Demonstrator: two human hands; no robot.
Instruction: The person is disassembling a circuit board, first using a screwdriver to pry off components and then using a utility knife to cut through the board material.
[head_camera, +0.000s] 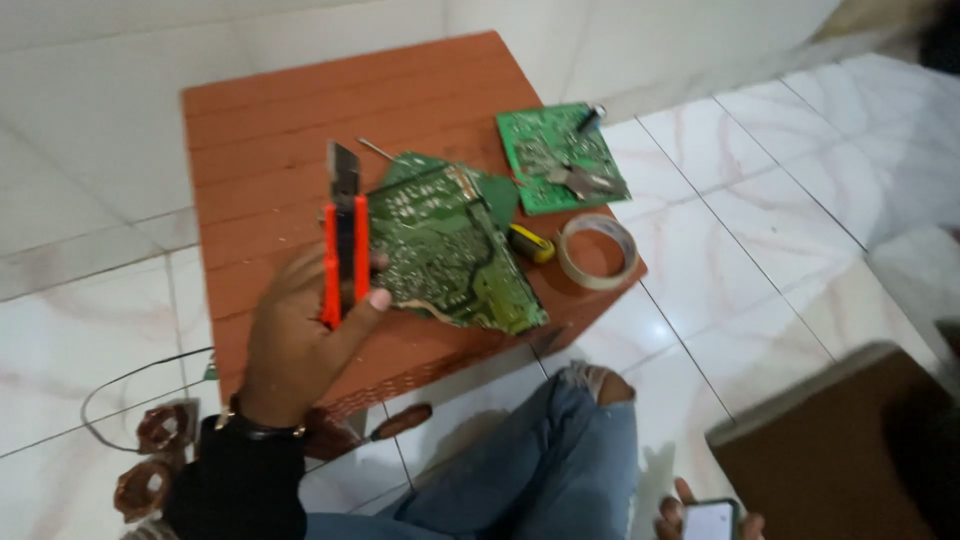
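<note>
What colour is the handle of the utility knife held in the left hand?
Bright orange with a black centre strip, on the utility knife in the left hand; head view.

So the desk (270, 120) is a low reddish-brown slatted thing sitting on a white tiled floor (760, 230). Just right of the left grip (300, 340) lies a big green circuit board (450, 250), partly over another green piece. Further right there's a small yellow tool (531, 243) and a tape roll (598, 250). Beyond those, a second green board (555, 155) with metal bits on it.
</note>
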